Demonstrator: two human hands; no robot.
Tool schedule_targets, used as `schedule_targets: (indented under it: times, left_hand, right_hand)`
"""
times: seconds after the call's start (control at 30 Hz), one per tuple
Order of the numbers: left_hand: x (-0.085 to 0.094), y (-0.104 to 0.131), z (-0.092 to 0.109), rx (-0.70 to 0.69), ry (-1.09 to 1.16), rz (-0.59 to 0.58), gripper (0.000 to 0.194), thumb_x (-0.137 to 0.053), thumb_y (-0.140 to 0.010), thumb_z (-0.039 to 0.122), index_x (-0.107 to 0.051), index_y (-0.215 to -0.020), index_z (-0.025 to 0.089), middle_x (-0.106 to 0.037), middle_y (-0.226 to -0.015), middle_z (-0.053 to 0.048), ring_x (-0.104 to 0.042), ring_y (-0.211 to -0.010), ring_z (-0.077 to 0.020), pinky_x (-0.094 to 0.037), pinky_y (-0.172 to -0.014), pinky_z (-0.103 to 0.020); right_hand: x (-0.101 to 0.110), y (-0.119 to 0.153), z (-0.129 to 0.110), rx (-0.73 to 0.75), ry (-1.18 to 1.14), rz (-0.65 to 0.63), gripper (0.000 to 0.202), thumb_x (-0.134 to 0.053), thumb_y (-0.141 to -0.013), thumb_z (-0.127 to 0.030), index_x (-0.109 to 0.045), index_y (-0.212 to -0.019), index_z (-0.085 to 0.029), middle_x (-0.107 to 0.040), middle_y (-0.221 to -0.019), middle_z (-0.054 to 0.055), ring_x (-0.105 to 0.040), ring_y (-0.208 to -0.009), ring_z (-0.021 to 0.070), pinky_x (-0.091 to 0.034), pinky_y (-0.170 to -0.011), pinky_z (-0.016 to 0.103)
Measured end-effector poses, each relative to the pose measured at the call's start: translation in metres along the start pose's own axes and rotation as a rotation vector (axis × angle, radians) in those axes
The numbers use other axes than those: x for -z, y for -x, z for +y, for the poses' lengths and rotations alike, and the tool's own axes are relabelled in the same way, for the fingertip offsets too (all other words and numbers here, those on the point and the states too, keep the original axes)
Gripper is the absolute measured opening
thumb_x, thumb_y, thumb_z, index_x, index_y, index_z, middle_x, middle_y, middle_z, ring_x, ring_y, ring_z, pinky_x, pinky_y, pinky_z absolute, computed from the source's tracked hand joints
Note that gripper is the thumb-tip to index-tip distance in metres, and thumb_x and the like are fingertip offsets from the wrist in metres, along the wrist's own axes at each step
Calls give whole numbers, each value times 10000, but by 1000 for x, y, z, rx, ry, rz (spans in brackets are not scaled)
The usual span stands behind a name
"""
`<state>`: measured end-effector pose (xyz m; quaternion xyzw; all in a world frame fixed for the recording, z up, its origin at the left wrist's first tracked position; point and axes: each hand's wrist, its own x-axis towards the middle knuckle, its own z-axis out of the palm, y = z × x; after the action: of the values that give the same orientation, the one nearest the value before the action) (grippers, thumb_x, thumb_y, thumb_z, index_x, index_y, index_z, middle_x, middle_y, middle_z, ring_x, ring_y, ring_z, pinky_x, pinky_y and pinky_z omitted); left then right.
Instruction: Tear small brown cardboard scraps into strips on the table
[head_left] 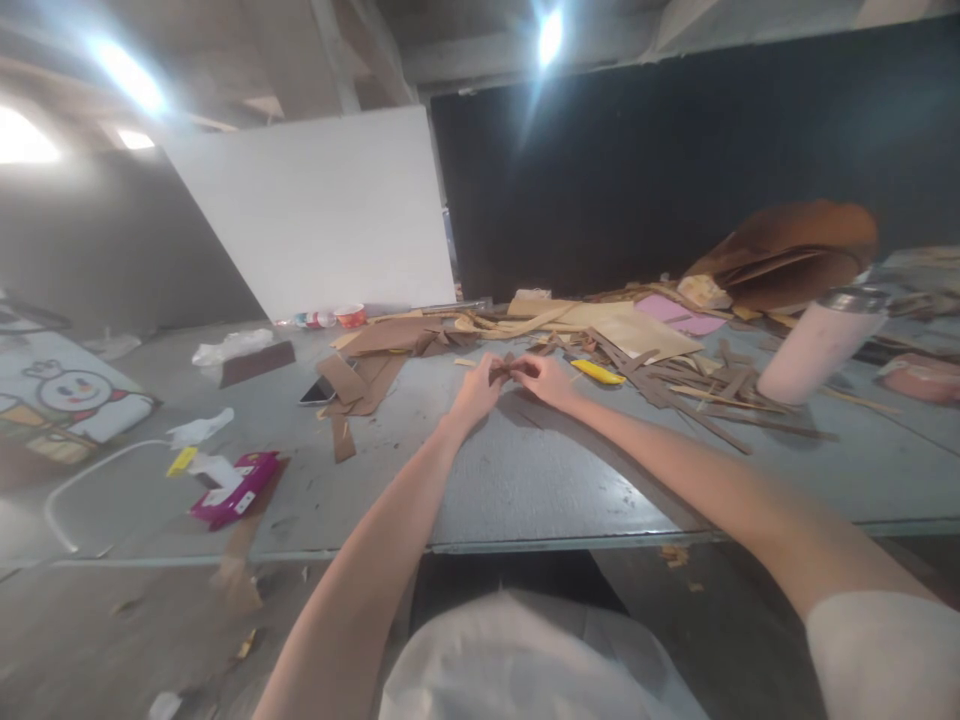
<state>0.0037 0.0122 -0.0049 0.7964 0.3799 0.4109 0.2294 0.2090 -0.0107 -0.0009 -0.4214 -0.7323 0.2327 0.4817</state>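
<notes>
My left hand and my right hand meet over the middle of the grey table. Between them is a small folded brown strip, pinched by the fingers of both hands. Its exact shape is too small to make out. Just right of my right hand lies a yellow object, possibly a cutter. A heap of brown strips spreads farther right. Left of my left hand are brown sheets, partly covering a phone.
A pink bottle stands at the right, before a large brown roll. At the left are a magenta tissue pack, a white cable and a printed bag. The table's front edge runs close to my body.
</notes>
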Motion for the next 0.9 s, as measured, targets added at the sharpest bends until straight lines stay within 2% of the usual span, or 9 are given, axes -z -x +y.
schedule_targets:
  times: [0.13, 0.37, 0.53, 0.63, 0.77, 0.9]
  left_hand:
    - [-1, -2, -5, 0, -22, 11, 149, -667, -1025, 207, -651, -1172, 227, -807, -1155, -95, -770, -1098, -239, -576, -1004, -388]
    - [-3, -4, -11, 44, 9, -12, 167, -686, -1021, 216, -680, -1188, 224, -822, -1134, -102, -779, -1107, -248, -589, -1011, -400]
    - [-4, -4, -12, 21, 4, 6, 142, -688, -1013, 214, -692, -1154, 228, -821, -1122, -96, -781, -1095, -255, -585, -996, -401]
    - [-4, -3, -10, 2, -15, 4, 137, -687, -1012, 209, -699, -1146, 231, -821, -1122, -96, -779, -1100, -253, -579, -1009, -401]
    - [-3, -2, -7, -9, -24, -32, 150, -655, -1021, 194, -713, -1153, 237, -821, -1157, -89, -774, -1123, -240, -579, -1025, -390]
    - [-2, -2, -7, -14, -40, -46, 166, -642, -1025, 204, -741, -1151, 245, -821, -1166, -84, -769, -1136, -237, -580, -1032, -386]
  right_hand:
    - [-1, 0, 0, 16, 48, -7, 297, -659, -943, -490, -771, -992, -219, -799, -948, 73, -675, -831, 238, -504, -784, 348]
    - [-2, -1, -2, 26, 44, 51, 354, -595, -978, -579, -704, -962, -242, -777, -935, 69, -683, -842, 248, -498, -802, 355]
    - [-2, 1, -3, -12, 30, 121, 257, -615, -936, -510, -594, -905, -256, -714, -856, 35, -635, -769, 221, -486, -750, 336]
    - [-1, 2, -2, -32, 19, 85, 211, -618, -919, -460, -550, -880, -264, -670, -792, 8, -608, -743, 211, -476, -736, 329]
    - [0, 2, -1, 27, 73, 53, 200, -629, -864, -388, -496, -781, -264, -636, -793, 8, -569, -761, 201, -476, -751, 327]
    - [-1, 3, -1, 53, 82, 37, 213, -650, -857, -360, -505, -742, -257, -673, -837, 35, -612, -836, 227, -490, -784, 340]
